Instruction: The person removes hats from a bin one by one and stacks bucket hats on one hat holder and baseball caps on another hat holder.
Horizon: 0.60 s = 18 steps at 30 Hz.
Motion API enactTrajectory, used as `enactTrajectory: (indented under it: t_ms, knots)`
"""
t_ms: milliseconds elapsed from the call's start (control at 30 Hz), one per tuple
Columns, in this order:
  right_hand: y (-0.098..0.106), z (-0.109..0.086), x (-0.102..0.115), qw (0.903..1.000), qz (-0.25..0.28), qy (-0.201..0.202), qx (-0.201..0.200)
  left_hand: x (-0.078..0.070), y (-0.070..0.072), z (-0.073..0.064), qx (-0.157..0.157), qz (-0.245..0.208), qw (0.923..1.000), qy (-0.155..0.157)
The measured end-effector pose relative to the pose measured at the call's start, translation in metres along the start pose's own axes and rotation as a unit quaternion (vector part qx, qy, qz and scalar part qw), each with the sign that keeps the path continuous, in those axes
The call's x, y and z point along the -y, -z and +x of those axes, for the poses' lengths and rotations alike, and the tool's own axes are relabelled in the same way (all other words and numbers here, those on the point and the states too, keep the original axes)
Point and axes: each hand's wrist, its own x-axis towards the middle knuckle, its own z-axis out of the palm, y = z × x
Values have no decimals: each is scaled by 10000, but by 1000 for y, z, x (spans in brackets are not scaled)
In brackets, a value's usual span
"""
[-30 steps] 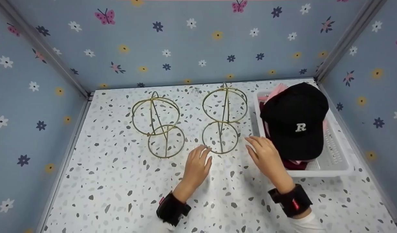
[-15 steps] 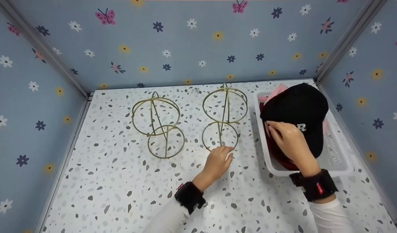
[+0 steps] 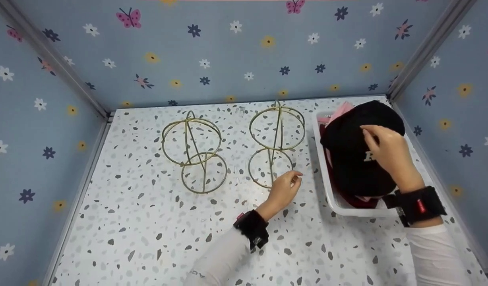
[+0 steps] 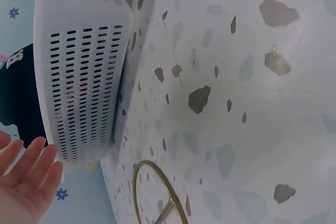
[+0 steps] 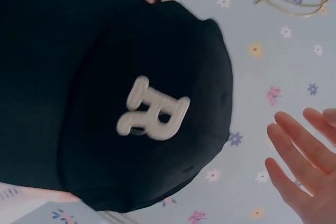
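Note:
A black baseball cap [image 3: 357, 174] with a white letter R lies on top of the things in a white plastic basket [image 3: 334, 206]. Over the cap's crown is my right hand [image 3: 392, 153], fingers loosely bent and holding nothing. The right wrist view shows that hand [image 5: 304, 166] apart from the cap [image 5: 205, 72], fingers spread. My left hand [image 3: 284, 191], relaxed and holding nothing, hovers by the lower ring of the right gold wire stand [image 3: 250, 167]. In the left wrist view, its fingers [image 4: 44, 174] overlap the edge of the basket [image 4: 86, 11].
Another gold wire stand [image 3: 183, 174] stands to the left on the speckled white table [image 3: 140, 234]. Pink cloth [image 3: 341, 109] and dark red cloth [image 3: 357, 201] show under the cap. Flower-patterned walls [image 3: 228, 47] enclose the back and sides.
My right hand has moved right and back, from beside the basket to over the cap. My left hand has slid right, toward the basket. The cap and both stands stay in place.

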Motion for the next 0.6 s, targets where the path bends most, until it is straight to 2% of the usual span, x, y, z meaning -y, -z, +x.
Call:
enactTrajectory:
  t_ms: [100, 167, 367, 600]
  knots:
    - [1, 4, -10, 9999, -8, -87, -104, 1, -9, 2, 48, -579, 9978, 321]
    - [1, 6, -16, 9997, -20, -181, -142, 0, -15, 4, 61, -1134, 9916, 612]
    - [0, 12, -34, 9975, 15, -698, 61, -10, -29, 3, 246, -2450, 9586, 1433]
    - [-1, 15, -51, 9860, 255, -1520, 633, -24, -42, 4, 625, -2965, 9263, 2240]
